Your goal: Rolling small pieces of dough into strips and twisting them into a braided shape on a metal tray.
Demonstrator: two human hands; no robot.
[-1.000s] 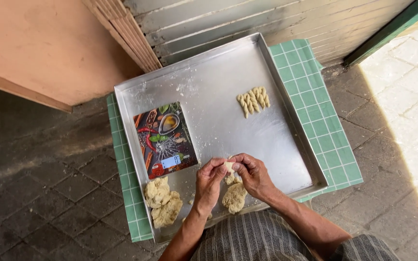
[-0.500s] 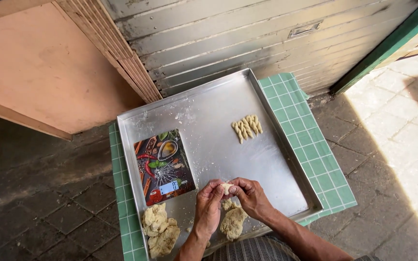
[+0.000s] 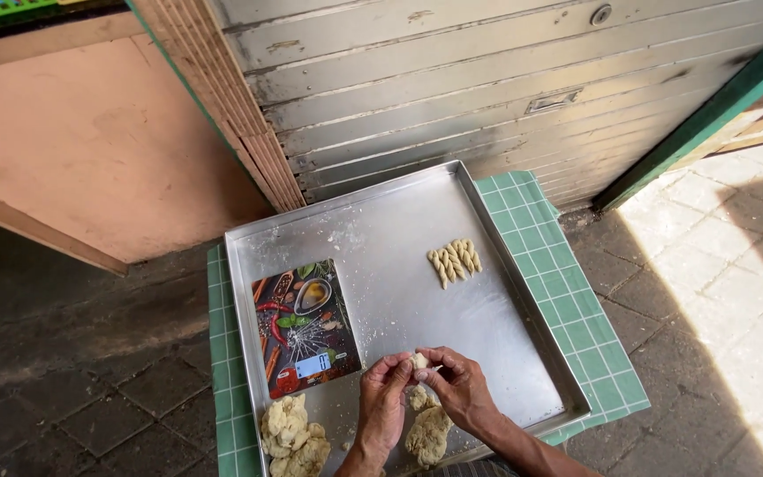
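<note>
Two hands have stayed together over the near edge of the metal tray (image 3: 523,309) since half a second ago; only the view has tilted up, showing more of the grey slatted wall. Left hand (image 3: 381,408) and right hand (image 3: 459,389) meet fingertip to fingertip, both pinched shut on a small dough piece (image 3: 419,360) held just above the tray floor. Tray contents: a kitchen scale (image 3: 305,329) with a spice-print top at the left; a row of twisted dough sticks (image 3: 454,261) toward the far right; a dough lump (image 3: 427,433) under the hands; crumbly dough pieces (image 3: 293,435) at the near left corner. Tray sits on a green checked cloth (image 3: 589,327).
</note>
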